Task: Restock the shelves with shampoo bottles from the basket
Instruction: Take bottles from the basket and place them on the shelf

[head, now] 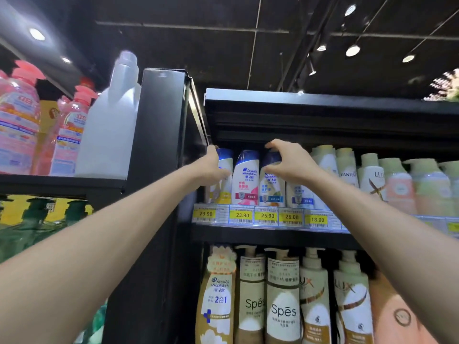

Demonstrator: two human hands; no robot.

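Left hand (211,167) grips the end shampoo bottle (222,192), right hand (289,165) clasps the third bottle (272,192) by its cap, seemingly squaring the row.

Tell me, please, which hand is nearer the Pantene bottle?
Right. The right hand grips a blue-capped bottle left of the Pantene bottle; the left hand holds the leftmost bottle.

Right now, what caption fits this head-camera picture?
Restocking: left hand grips the leftmost shampoo bottle, right hand grips the third bottle on the shelf.

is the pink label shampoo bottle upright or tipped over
Upright: the pink-label bottle stands cap up on the shelf, between the yellow-label bottle in the left hand and blue-label bottle in the right hand.
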